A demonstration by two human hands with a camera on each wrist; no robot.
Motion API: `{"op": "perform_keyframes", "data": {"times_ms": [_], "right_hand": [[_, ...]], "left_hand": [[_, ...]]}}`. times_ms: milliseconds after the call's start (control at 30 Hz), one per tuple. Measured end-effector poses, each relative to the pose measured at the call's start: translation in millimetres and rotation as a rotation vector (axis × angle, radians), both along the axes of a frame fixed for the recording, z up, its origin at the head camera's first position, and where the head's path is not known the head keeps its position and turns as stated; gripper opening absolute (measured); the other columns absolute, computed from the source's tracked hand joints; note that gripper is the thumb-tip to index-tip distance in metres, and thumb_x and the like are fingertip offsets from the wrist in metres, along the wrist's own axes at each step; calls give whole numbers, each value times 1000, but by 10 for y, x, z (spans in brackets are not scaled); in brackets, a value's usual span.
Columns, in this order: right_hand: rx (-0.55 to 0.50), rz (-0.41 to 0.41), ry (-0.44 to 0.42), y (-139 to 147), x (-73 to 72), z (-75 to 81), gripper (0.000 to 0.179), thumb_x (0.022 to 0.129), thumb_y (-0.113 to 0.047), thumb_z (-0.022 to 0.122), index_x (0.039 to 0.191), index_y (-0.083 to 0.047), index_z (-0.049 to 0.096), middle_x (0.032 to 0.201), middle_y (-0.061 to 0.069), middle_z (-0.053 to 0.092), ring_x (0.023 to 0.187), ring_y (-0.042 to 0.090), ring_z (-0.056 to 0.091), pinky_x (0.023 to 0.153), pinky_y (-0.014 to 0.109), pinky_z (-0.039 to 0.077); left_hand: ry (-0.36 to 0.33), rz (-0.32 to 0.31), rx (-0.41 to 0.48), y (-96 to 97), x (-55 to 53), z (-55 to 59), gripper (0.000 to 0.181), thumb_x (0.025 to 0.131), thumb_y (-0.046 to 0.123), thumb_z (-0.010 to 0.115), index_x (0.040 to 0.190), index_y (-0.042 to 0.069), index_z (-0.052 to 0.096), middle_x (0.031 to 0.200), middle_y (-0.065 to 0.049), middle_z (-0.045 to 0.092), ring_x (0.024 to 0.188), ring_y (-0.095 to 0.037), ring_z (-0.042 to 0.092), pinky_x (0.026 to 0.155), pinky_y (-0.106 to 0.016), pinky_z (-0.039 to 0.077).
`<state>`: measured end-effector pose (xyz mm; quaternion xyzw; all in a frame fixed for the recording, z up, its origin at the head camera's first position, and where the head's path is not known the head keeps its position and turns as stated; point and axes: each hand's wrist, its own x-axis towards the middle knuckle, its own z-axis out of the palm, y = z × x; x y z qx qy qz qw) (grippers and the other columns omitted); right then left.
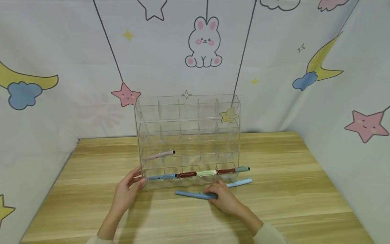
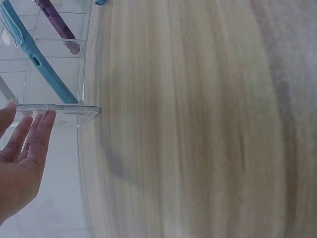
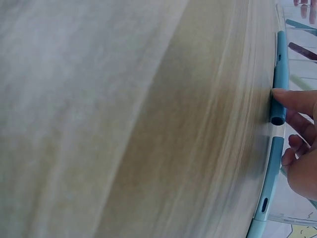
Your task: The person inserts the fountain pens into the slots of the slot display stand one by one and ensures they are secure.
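Observation:
My left hand (image 1: 126, 191) is at the lower left side of a clear acrylic pen rack (image 1: 189, 184). In the left wrist view its fairly straight fingers (image 2: 37, 139) rest against the side panel, with the thumb near the panel's edge. My right hand (image 1: 223, 198) pinches a blue pen (image 1: 192, 195) at its right end, in front of the rack. That pen lies low along the table; the right wrist view shows the thumb on its near side. A light blue pen (image 1: 243, 182) lies just beyond the right hand.
Across the rack's bottom tier lie a blue pen (image 1: 163, 177), dark red pens (image 1: 186, 174), a pale green pen (image 1: 207, 173) and a grey-green capped pen (image 1: 242, 168). A pale pink pen (image 1: 161, 154) sits a tier higher at left. Patterned curtain (image 1: 259, 112) surrounds the wooden table (image 1: 289, 203).

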<state>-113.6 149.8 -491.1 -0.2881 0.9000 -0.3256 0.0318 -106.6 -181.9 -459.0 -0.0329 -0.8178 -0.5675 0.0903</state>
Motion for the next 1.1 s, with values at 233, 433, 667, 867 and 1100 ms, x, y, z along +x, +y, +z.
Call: {"op": "perform_keyframes", "data": {"times_ms": [233, 433, 667, 867, 1100], "right_hand": [[-76, 21, -43, 28, 15, 13, 27, 72, -1, 74, 97, -10, 67, 102, -3, 64, 98, 18, 50, 93, 47, 40], [-131, 21, -139, 60, 46, 102, 25, 76, -3, 70, 100, -10, 67, 104, -3, 64, 101, 17, 54, 97, 45, 38], [-215, 74, -215, 117, 92, 269, 21, 80, -3, 68, 100, -8, 66, 104, 4, 64, 91, 13, 57, 81, 25, 50], [-306, 150, -205, 156, 89, 460, 19, 81, -3, 67, 99, -6, 66, 99, 7, 64, 85, 12, 58, 78, 27, 53], [-365, 200, -112, 189, 50, 783, 16, 81, -8, 68, 97, -5, 66, 94, 6, 65, 82, 10, 59, 73, 29, 54]], "left_hand": [[7, -4, 6, 3, -4, 4, 44, 85, -4, 59, 128, -6, 47, 116, -28, 54, 98, -34, 56, 69, -18, 53], [3, 2, 9, 2, -4, -2, 44, 85, -3, 60, 127, -5, 47, 116, -27, 54, 96, -22, 58, 69, -18, 54], [-1, 1, 13, -2, -3, -6, 44, 85, -4, 60, 127, -5, 47, 116, -27, 54, 92, -9, 57, 69, -20, 54], [9, 5, 8, 0, 3, -3, 44, 85, -4, 60, 127, -6, 48, 114, -27, 55, 91, -9, 58, 68, -19, 54], [1, 5, 7, 1, 2, 0, 44, 85, -3, 60, 127, -6, 48, 115, -27, 54, 90, -1, 55, 69, -20, 54]]}}
